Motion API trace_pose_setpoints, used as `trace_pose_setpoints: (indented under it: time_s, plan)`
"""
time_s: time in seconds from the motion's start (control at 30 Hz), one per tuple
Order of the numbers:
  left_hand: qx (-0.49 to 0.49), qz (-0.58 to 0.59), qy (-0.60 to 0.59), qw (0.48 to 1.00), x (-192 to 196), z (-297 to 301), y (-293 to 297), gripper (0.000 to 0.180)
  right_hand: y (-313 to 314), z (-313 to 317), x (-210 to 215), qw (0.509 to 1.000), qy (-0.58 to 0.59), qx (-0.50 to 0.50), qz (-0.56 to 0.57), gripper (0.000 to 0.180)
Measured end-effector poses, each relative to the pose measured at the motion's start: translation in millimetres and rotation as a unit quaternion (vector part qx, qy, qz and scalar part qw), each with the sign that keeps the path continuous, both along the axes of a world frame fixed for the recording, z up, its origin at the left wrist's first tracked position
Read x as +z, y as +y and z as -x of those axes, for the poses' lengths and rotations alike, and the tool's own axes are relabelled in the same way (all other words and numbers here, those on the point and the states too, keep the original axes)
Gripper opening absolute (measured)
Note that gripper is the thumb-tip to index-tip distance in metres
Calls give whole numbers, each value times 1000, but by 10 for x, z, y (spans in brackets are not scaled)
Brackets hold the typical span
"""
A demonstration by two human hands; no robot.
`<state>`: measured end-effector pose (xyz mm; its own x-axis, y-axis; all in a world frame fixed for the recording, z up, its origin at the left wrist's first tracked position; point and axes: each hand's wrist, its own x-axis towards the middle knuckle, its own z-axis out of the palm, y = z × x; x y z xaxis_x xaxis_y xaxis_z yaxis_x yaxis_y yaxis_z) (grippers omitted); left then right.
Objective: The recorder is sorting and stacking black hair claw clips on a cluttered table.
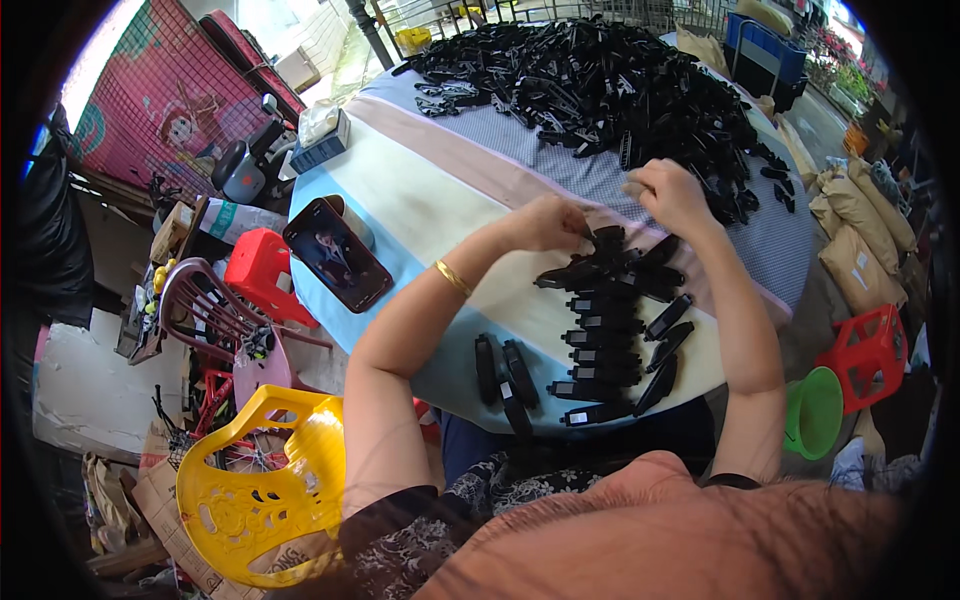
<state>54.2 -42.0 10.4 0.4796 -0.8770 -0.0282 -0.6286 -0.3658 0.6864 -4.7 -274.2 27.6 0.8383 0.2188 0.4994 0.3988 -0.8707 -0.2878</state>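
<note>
My left hand (548, 222) is closed, its fingertips pinching the end of a black plastic piece (606, 238) at the top of a small heap. To its right, my right hand (675, 195) is raised with its fingers curled together; anything in them is too small or blurred to make out. Below the hands, a column of long black plastic pieces (605, 356) lies side by side, some with small pale labels. A few similar pieces (660, 350) lie slanted to the right of the column, and several more (515, 375) lie apart to the left.
A large mound of black plastic parts (610, 85) covers the far side of the cloth-covered table (440, 165). A phone (338, 254) leans on a round container at the left, near a tissue box (322, 142). A yellow chair (265, 480) and green bucket (813, 412) flank me.
</note>
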Motion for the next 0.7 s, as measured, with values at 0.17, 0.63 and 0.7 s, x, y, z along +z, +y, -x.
trace_pose_setpoints:
  time_s: [0.17,0.63,0.7]
  plan:
    - [128,28,-231,964,158,-540,-440,26,-235,-169,-324,985,-26,-104,138,19]
    - [210,186,-313,908,-134,-580,-549,25,-277,-112,-225,986,19,-109,128,28]
    - [194,206,-254,925,-155,-448,-351,27,-297,-104,-175,978,59,-110,165,24]
